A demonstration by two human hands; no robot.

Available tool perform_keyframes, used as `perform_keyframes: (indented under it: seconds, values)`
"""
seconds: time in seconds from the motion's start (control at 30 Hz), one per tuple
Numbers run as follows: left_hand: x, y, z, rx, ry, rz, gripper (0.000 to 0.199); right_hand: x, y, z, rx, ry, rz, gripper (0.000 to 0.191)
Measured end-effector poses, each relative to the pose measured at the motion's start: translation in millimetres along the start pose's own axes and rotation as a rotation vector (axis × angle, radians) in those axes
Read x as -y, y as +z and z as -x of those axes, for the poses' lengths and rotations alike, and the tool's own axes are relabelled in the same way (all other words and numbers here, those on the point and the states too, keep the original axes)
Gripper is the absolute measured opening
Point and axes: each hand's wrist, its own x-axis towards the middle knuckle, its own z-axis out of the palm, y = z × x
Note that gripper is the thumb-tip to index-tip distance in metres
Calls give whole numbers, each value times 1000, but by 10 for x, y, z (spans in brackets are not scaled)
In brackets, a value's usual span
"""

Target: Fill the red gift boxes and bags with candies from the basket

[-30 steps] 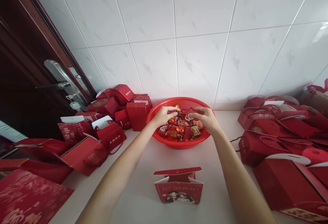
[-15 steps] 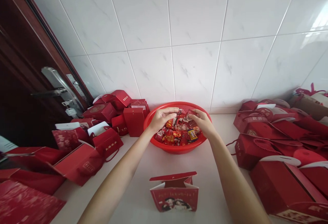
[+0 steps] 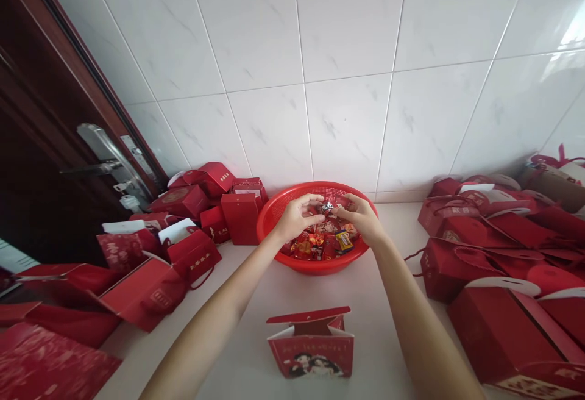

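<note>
Both of my hands reach into a red plastic basket (image 3: 270, 238) of wrapped candies (image 3: 316, 240). My left hand (image 3: 296, 216) is over its left side, fingers curved and thumb apart, with no candy clearly gripped. My right hand (image 3: 362, 219) is over the right side, its thumb and fingers bent round what looks like a red-wrapped candy, partly hidden. A silver-and-dark candy (image 3: 327, 207) lies between the two hands, near the right thumb. Closer to me, a red gift box (image 3: 315, 351) with a cartoon couple on its front stands upright with its top open.
Red gift boxes (image 3: 150, 293) crowd the left of the white table (image 3: 247, 351), and more red boxes (image 3: 503, 327) fill the right. A tiled wall (image 3: 347, 132) rises behind the basket. A dark door (image 3: 50, 113) with a metal handle stands at the left.
My left hand has moved slightly right and down, its thumb and fingers further apart. The silver-and-dark candy now shows between the hands. My right hand has shifted only a little.
</note>
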Motion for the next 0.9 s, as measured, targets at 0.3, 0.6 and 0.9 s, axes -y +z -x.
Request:
perform_keyframes:
  seconds: [0.3, 0.6, 0.9]
  values:
    - [24, -17, -4, 32, -49, 73, 52, 7, -13, 12, 7, -14, -61, 41]
    - [1, -35, 8, 32, -57, 139, 51, 26, -25, 20, 19, -25, -122, 37]
    - [-15, -32, 13, -30, -29, 100, 51, 25, -12, 12, 16, -36, -113, 33]
